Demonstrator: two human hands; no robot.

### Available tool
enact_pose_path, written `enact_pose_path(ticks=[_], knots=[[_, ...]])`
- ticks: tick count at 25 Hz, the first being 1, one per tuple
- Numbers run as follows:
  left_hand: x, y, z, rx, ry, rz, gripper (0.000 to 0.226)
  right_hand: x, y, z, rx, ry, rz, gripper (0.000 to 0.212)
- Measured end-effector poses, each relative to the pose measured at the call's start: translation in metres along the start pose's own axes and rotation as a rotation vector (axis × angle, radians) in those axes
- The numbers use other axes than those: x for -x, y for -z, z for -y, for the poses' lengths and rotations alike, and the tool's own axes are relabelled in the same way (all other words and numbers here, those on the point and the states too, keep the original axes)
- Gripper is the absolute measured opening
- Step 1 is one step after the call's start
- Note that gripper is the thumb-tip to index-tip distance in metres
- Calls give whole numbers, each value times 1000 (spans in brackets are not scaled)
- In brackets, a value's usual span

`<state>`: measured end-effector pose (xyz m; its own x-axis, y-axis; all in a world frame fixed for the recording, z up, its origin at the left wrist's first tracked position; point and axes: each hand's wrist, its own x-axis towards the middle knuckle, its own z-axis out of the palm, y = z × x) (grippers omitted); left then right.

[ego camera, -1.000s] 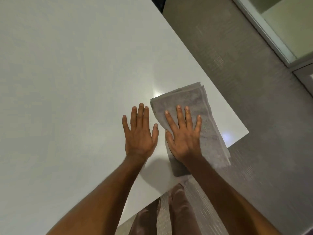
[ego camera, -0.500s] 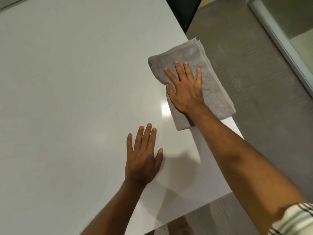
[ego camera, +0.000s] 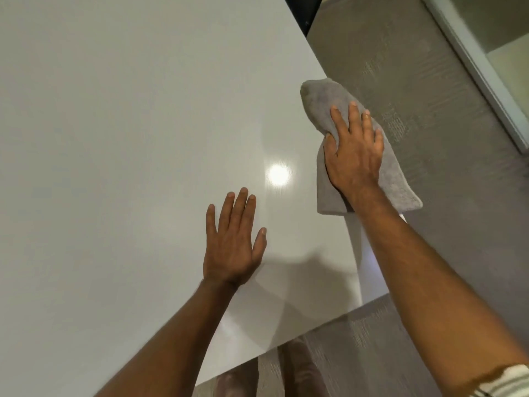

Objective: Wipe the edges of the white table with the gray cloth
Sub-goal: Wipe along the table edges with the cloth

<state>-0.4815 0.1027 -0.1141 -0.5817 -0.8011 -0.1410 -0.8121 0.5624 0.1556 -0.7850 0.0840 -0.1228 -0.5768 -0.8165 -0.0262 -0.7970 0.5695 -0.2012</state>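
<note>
Pressed gray cloth [ego camera: 322, 100] onto the edge of the white table [ego camera: 137, 133], upper right, with flat right hand [ego camera: 355, 156] to rub it — leaned on flat, empty left hand [ego camera: 232, 250], likely for balance.

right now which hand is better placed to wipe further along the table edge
Right. The right hand presses the gray cloth over the white table's edge; the left hand lies flat, off the cloth.

Gray textured carpet [ego camera: 415, 90] lies beyond the counter's [ego camera: 114, 138] right and near edges; a pale frame [ego camera: 478, 73] crosses it well off the right edge; a dark shape [ego camera: 303, 12] sits past the far right corner
</note>
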Motion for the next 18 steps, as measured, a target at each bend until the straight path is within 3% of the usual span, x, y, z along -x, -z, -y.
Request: enact_pose_path(ticks=[7,12,18], knots=[[3,1,-2,-29,-24,-57,66,168,23,-65,-56,-403,1,59],[6,2,-4,-4,-23,-72,66,229,8,-25,-58,-689,-37,62],[11,3,-3,38,-49,-63,65,283,-6,64,-25,-636,57,70]])
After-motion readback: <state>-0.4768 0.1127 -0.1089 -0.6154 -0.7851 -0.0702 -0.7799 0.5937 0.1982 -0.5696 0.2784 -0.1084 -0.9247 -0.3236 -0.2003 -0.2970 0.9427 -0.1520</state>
